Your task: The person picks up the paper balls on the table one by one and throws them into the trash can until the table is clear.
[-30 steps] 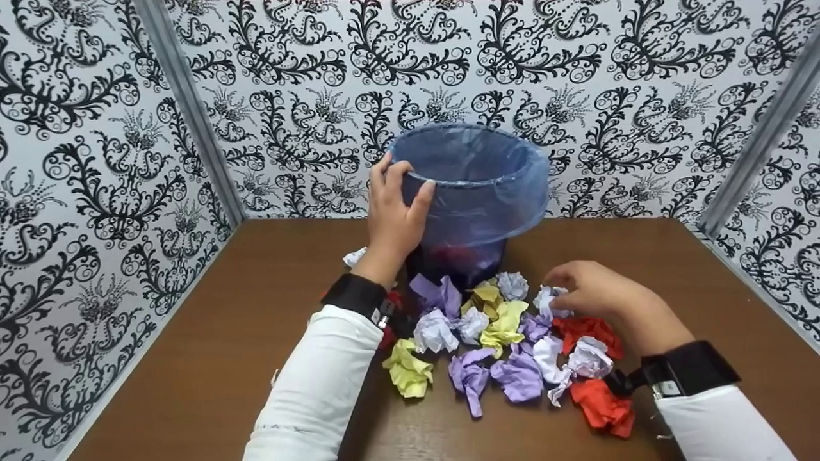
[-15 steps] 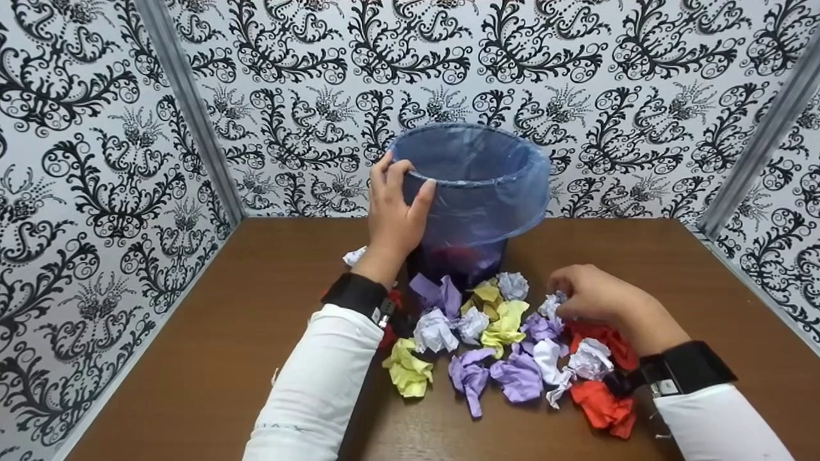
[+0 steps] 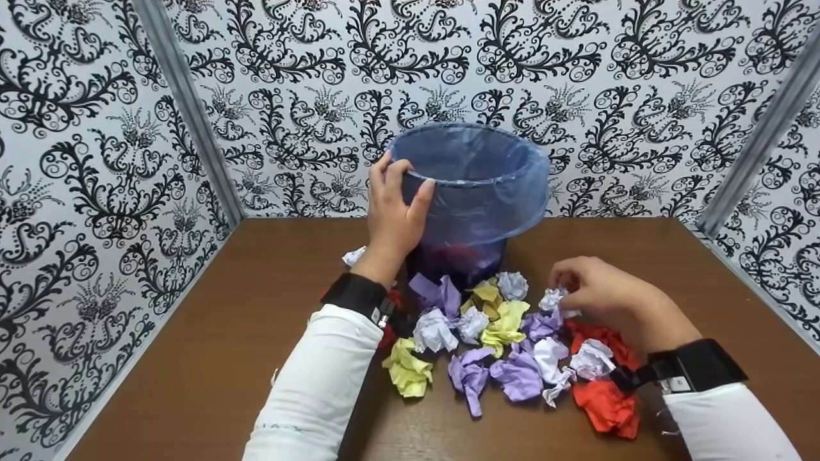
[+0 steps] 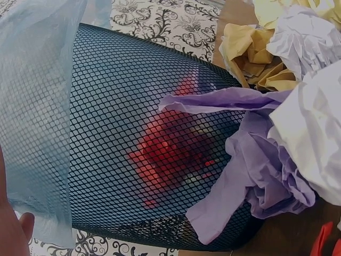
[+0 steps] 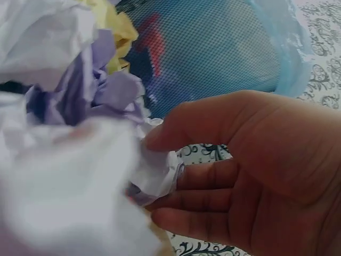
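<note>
A mesh wastebasket [image 4: 133, 69] with a blue plastic liner [image 3: 487, 211] stands upright at the back of the table, red paper showing through its wall. My left hand [image 3: 397, 211] grips its rim at the left, fingers hooked over the edge and thumb on the front. Right of the basket, my right hand [image 3: 608, 294] pinches a crumpled white paper ball [image 5: 157, 173] between thumb and fingers, as the right wrist view shows. Right by that ball lie a purple crumpled paper [image 3: 540, 325] and a red one [image 3: 602, 339], partly beneath the hand.
Several crumpled papers, including a yellow one [image 3: 408, 369], a purple one [image 3: 517, 378] and a red one [image 3: 607, 408], lie before the basket on the brown table [image 3: 243, 358]. Another white ball [image 3: 353, 256] is beside my left wrist. A patterned wall [image 3: 307, 96] closes off the back.
My right hand has shifted slightly right and closed its fingers on the white paper ball; nearby purple and red papers have been nudged right. My left hand has stayed on the rim.
</note>
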The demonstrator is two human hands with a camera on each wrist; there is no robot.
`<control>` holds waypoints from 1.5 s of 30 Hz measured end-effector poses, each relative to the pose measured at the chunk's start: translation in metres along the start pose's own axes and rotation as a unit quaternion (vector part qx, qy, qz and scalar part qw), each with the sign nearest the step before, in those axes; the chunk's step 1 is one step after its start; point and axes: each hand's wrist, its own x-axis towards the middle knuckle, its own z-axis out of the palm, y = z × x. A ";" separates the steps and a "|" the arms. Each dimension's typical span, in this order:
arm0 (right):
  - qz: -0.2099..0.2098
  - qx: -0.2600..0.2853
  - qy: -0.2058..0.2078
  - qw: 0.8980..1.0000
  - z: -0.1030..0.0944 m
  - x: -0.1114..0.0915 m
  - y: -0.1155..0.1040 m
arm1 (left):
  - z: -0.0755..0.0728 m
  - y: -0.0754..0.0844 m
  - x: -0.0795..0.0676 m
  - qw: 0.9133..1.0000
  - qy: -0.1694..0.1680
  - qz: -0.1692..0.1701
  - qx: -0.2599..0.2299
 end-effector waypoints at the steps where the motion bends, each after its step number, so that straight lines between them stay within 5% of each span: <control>1: -0.008 0.001 0.005 1.000 -0.002 0.000 -0.001 | 0.000 0.000 0.000 1.000 0.000 -0.001 -0.002; 37: -0.096 0.040 0.156 0.982 -0.013 -0.006 -0.007 | 0.001 -0.002 -0.001 1.000 -0.003 -0.006 0.002; 45: -0.082 0.058 0.160 0.982 -0.016 -0.007 -0.010 | 0.000 -0.002 0.001 1.000 -0.006 -0.011 0.005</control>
